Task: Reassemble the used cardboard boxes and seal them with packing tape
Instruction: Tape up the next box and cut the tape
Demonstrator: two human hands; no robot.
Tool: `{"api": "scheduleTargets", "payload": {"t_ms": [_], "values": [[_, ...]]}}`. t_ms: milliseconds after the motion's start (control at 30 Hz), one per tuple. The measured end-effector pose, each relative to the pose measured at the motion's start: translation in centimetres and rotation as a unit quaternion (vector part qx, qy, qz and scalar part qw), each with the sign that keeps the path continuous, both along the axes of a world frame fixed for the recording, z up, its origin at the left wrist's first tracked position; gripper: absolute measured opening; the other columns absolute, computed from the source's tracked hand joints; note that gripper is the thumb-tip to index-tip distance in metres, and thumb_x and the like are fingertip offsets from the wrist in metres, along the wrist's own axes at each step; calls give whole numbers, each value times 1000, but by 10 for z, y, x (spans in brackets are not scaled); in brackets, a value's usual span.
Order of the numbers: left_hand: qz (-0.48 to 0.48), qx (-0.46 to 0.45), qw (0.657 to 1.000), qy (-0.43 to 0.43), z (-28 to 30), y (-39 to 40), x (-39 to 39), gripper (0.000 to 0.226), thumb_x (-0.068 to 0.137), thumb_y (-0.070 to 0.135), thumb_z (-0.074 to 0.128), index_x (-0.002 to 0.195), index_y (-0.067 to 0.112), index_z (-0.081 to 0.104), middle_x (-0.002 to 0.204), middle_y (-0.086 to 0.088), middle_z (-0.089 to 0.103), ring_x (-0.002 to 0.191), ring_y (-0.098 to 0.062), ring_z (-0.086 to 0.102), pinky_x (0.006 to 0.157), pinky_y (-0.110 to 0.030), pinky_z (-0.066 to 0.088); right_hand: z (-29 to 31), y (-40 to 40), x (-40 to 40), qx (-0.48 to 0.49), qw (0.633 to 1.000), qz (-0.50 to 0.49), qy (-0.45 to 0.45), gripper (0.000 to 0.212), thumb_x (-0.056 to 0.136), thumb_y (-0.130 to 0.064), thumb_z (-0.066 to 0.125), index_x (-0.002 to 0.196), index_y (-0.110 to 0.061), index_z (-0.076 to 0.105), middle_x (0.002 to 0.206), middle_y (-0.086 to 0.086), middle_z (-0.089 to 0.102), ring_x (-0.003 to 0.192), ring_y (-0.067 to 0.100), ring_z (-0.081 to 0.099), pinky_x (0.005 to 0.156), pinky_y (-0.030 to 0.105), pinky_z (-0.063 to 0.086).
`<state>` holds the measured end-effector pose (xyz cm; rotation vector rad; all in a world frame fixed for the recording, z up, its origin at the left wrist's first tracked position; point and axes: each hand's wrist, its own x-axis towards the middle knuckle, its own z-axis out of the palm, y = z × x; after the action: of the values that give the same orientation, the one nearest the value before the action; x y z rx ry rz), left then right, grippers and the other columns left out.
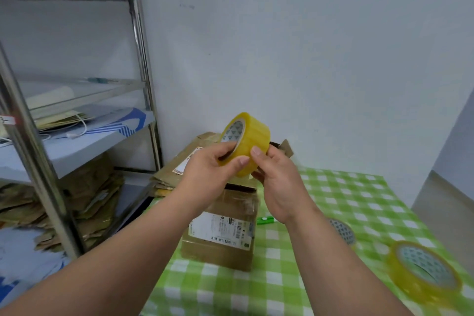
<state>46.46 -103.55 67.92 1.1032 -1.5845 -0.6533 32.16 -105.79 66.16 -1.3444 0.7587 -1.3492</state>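
While the left hand (210, 169) grips the tape roll (246, 142), the right hand (277, 177) pinches it above the cardboard box (220, 236).

Glossy yellowish plastic tape roll (247, 142); matt brown cardboard box (220, 231); checked cloth table cover (346, 203); shiny metal shelf post (139, 41).

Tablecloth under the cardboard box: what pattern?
Green-and-white checked tablecloth, clearest in the head view, right of the box.

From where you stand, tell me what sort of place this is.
Probably a small storeroom or packing corner. A metal shelf rack holds stacks of flattened cardboard, and a labelled cardboard box and spare tape rolls sit on a green checked table.
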Motion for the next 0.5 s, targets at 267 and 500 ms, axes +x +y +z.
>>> {"api": "scheduleTargets", "payload": {"t_ms": [267,500], "values": [[-52,131,981,130,0,-5,11,15,91,21,69,103,22,76,100,-4,76,99,-18,68,98,-45,47,1,4,-12,42,996,11,-78,37,92,-29,55,115,-3,65,106,18,73,96,27,69,82,37,56],[-6,111,990,83,-3,-5,10,21,95,12,62,107,27,70,106,-2,72,105,-15,67,96,-28,50,6,3,-20,92,980,-37,-174,45,94,-30,56,125,1,58,113,17,69,104,31,66,92,47,53]]}}
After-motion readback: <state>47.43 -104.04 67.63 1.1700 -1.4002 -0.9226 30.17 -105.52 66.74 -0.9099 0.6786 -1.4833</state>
